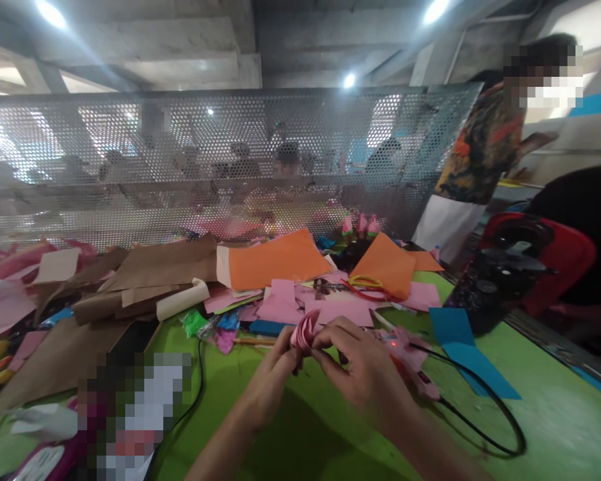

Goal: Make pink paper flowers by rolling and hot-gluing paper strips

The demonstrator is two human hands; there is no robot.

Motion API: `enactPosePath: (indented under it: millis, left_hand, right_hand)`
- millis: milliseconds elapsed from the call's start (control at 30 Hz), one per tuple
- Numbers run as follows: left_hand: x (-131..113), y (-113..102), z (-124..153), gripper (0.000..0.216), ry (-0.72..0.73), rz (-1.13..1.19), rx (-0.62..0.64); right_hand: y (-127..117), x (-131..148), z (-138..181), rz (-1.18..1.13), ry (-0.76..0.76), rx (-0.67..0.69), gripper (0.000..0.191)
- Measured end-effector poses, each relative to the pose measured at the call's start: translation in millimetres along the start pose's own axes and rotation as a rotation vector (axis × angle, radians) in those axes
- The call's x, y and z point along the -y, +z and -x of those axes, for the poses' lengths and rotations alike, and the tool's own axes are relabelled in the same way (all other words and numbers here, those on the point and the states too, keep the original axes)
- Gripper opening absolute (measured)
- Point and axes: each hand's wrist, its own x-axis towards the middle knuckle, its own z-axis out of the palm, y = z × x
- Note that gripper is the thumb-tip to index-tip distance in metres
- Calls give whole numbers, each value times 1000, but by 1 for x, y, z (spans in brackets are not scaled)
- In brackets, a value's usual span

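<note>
The left hand [278, 364] is nearly closed, its thumb and fingers pinching the lower part of a small pink fan-like piece of pleated paper [305, 333], which is held up just above the bright green tabletop [555, 411]. The right hand [355, 357] is partly curled, thumb and forefinger tips at the right edge of the pleated piece; whether they grip it or only touch it, I cannot tell. Just right of that hand lies a pinkish device with a small red light [405, 347], its looped black cord [513, 414] running across the table, and beside it a creased blue paper sheet [455, 337]. Beyond the hands are flat pink paper pieces [283, 300], a crumpled bright green scrap [195, 323] and a cream paper roll [180, 302]. Farther back lie a large orange paper sheet [275, 260], a second, angled orange sheet [385, 264] and wide brown paper sheets [165, 264]. A dark, shiny lidded container [488, 290] stands at the right edge of the table. Behind everything rises a perforated grey metal screen [205, 140], with blurred figures visible through it, and a person in a patterned shirt [491, 147] stands to the right.
</note>
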Motion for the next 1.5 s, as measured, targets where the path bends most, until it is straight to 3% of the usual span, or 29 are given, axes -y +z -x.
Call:
enactPosePath:
  millis: [300,567,833,1100,1333,1500]
  left_hand:
    - [7,5,-2,32,67,-176,-86]
    - [14,7,-2,41,113,-458,-173]
    - [10,11,-3,38,128,-599,-169]
    - [6,12,-2,36,146,-537,-187]
    - [10,11,-4,31,36,-47,-122]
    - [13,8,-5,33,-8,58,-97]
  right_hand:
    - [4,-4,2,-159,1,-78,15]
    - [9,1,2,-176,111,-115,13]
    - [9,2,2,-163,144,-132,13]
    - [9,2,1,-168,132,-110,13]
    - [-1,2,2,-193,61,-181,13]
    - [-2,-1,1,-192,52,-199,14]
